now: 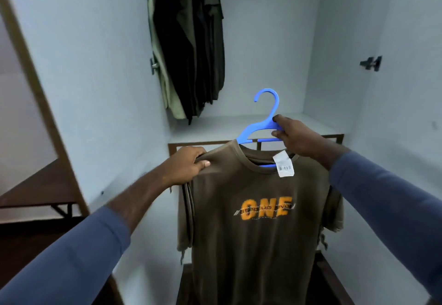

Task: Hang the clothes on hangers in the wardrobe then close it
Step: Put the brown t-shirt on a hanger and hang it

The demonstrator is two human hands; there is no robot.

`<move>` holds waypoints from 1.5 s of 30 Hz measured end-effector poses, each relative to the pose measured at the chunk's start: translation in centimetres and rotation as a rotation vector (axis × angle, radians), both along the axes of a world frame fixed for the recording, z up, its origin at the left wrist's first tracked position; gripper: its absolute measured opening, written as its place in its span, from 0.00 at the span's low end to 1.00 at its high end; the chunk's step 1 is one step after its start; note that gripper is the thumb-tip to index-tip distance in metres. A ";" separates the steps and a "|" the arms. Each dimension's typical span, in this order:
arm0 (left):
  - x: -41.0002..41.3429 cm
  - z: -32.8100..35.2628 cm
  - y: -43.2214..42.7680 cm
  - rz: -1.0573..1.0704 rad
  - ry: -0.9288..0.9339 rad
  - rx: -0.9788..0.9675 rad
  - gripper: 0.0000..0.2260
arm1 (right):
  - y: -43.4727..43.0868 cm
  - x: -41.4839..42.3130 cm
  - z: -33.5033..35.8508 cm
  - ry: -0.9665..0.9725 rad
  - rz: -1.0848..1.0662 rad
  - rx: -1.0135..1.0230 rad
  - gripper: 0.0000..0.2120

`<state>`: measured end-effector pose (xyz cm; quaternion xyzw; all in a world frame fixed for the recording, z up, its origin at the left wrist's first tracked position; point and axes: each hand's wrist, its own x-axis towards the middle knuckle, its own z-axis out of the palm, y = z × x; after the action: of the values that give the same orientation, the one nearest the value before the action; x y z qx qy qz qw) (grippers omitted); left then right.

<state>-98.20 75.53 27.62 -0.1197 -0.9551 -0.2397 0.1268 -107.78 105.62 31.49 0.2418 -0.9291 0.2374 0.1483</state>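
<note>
a person holds a brown t-shirt (258,221) on a blue hanger (260,122) before the open wardrobe (263,53); right hand (296,139) fingers clamp the hanger's shoulder, left hand (189,166) fingers pinch the shirt's shoulder. dark clothes (191,41) hang inside.

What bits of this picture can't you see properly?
All in the head view:
1. The rail above the hanging clothes is cut off by the top edge.
2. The right side of the blue hanger is hidden by the right hand and the brown T-shirt.
3. The T-shirt's hem is cut off by the bottom edge.
4. The print on the white tag is too small to read.
</note>
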 end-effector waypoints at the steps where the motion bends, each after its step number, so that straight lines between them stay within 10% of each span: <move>1: -1.8 0.5 0.5 -0.002 0.004 -0.006 0.04 | 0.6 -1.7 0.3 0.027 0.002 0.013 0.02; 14: -25.8 10.9 3.9 -0.116 -0.103 0.259 0.05 | 5.4 -27.2 11.8 0.204 0.058 -0.135 0.08; 33: -53.5 30.4 3.0 -0.153 0.406 0.390 0.08 | 0.0 -57.1 31.3 0.563 -0.029 -0.288 0.15; 40: -58.4 36.0 2.8 0.071 0.618 0.337 0.25 | -2.4 -65.9 39.0 0.609 0.087 -0.296 0.13; 45: -60.8 39.1 4.1 0.328 0.797 0.158 0.16 | -4.5 -70.9 42.0 0.653 0.165 -0.355 0.14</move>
<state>-158.99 79.64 66.73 -0.0394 -0.8166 -0.2235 0.5308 -178.66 101.13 73.45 0.3493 -0.7548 0.3163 0.4563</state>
